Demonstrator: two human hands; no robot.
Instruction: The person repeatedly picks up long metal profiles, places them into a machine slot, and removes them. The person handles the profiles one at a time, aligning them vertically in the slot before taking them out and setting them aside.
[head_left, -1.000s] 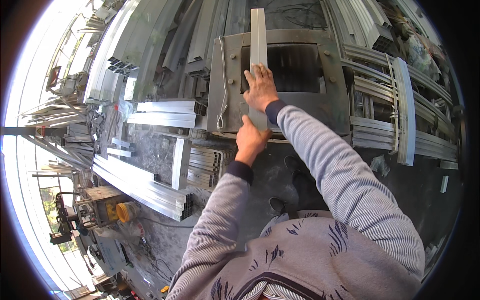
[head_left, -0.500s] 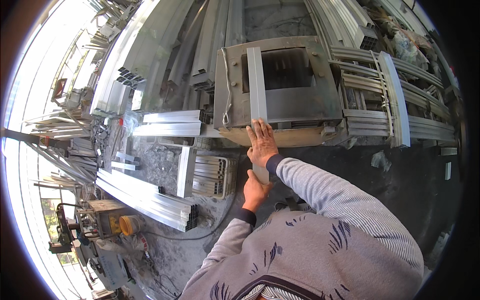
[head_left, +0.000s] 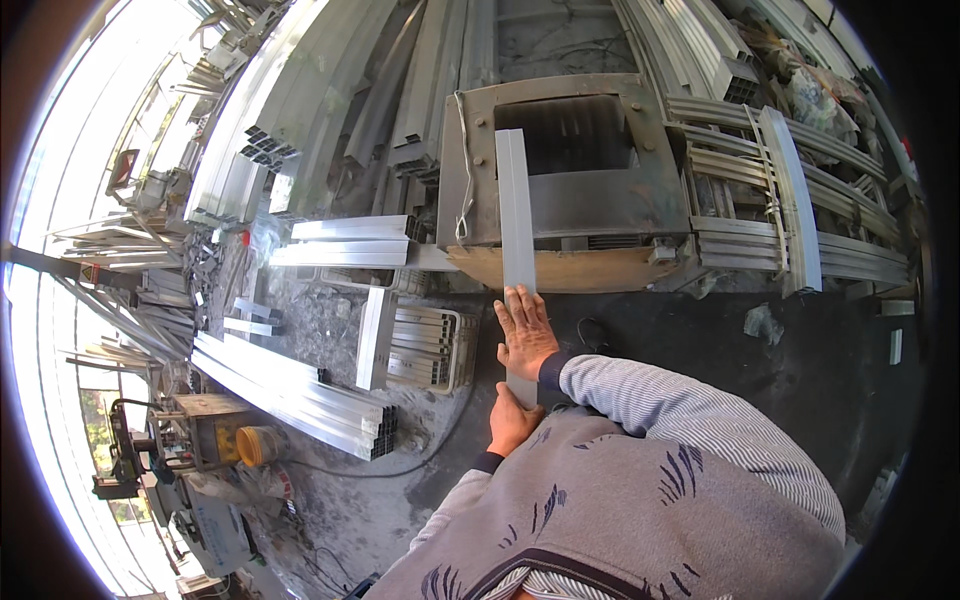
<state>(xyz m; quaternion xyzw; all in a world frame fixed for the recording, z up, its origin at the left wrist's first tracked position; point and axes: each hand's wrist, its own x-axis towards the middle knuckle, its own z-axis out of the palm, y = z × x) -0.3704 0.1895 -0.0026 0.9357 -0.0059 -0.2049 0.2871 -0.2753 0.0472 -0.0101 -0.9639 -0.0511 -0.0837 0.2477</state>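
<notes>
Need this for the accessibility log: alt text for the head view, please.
A person's right hand lies flat on a long aluminium profile that rests across a workbench, while the left hand grips its near end. Stacks of aluminium profiles lie on the floor and behind the bench.

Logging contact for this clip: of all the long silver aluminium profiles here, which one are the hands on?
The single aluminium profile lying lengthwise over the grey metal machine table; right hand flat on it, left hand at its near end. The rest lie untouched.
</notes>
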